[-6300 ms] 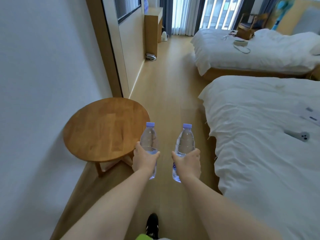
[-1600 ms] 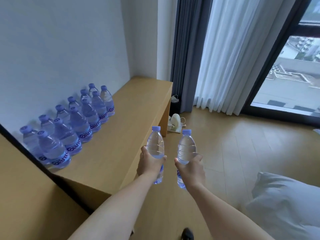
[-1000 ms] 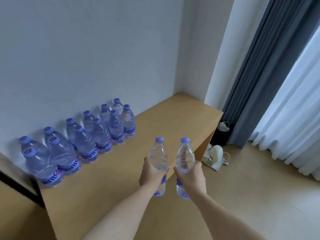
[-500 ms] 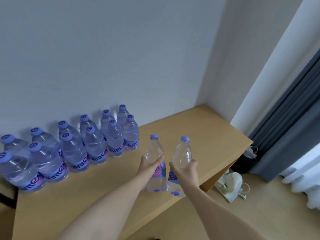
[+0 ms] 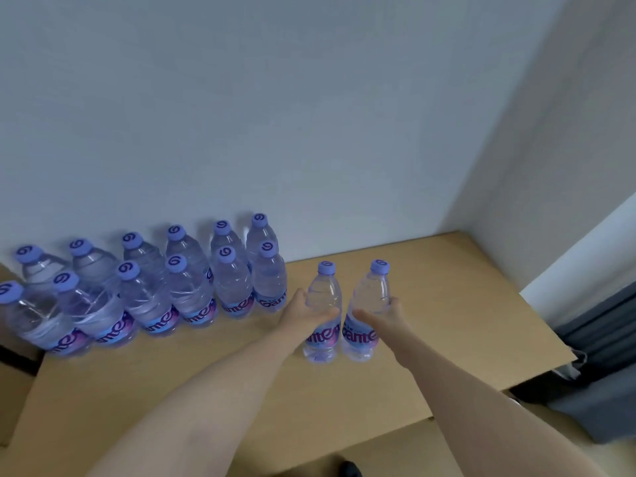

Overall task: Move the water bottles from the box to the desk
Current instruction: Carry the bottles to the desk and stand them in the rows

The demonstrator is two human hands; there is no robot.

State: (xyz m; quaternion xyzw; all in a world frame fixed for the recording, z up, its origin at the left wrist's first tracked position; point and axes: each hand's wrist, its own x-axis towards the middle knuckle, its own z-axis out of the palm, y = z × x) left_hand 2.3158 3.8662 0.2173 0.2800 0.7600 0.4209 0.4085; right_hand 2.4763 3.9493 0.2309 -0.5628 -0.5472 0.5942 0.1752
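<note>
Each hand grips one clear plastic water bottle with a purple cap — the left hand (image 5: 303, 313) its bottle (image 5: 323, 315), the right hand (image 5: 385, 315) its bottle (image 5: 366, 315) — upright, side by side on the light wooden desk (image 5: 447, 304), just right of the double row of matching bottles (image 5: 155, 290).

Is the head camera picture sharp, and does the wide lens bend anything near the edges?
Head view: soft, slightly blurred throughout; the labels on the two held bottles are only partly readable. The standing bottles lean outward toward the left edge, a wide-angle effect. Light is even and bluish, without strong glare.
</note>
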